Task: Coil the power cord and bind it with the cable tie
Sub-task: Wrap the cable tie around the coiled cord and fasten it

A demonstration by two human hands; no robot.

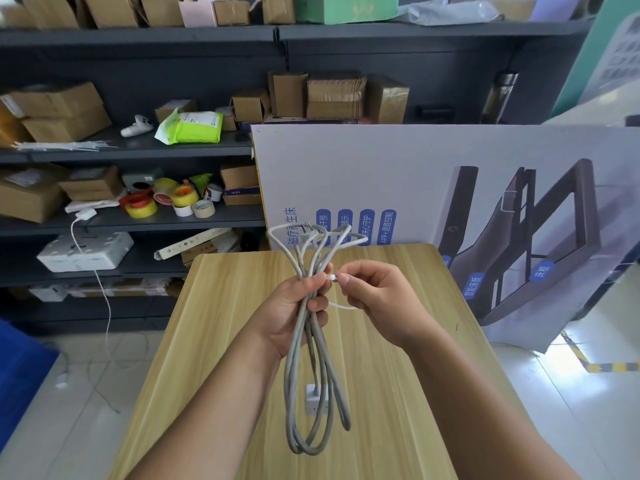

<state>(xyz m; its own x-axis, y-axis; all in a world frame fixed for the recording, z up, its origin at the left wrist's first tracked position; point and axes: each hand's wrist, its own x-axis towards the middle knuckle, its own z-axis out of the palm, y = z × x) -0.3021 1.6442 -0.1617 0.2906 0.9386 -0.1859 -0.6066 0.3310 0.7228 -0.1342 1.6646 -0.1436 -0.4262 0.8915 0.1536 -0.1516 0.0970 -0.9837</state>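
A grey power cord [313, 358] is gathered into long loops and held upright above the wooden table [398, 393]. My left hand [294, 311] grips the bundle around its middle. The plug [307, 231] sticks up among the top loops, and a white socket block [316, 398] hangs low among the bottom loops. A thin white cable tie [341, 307] loops from the bundle toward my right hand [375, 299]. My right thumb and forefinger pinch the tie's end right beside the cord, next to my left fingertips.
Dark shelves at the left and back hold cardboard boxes, tape rolls [173, 199], a power strip [194, 241] and a bunch of white cable ties [62, 146]. A large printed board [450, 188] leans behind the table. A white charger cable [104, 306] trails to the floor.
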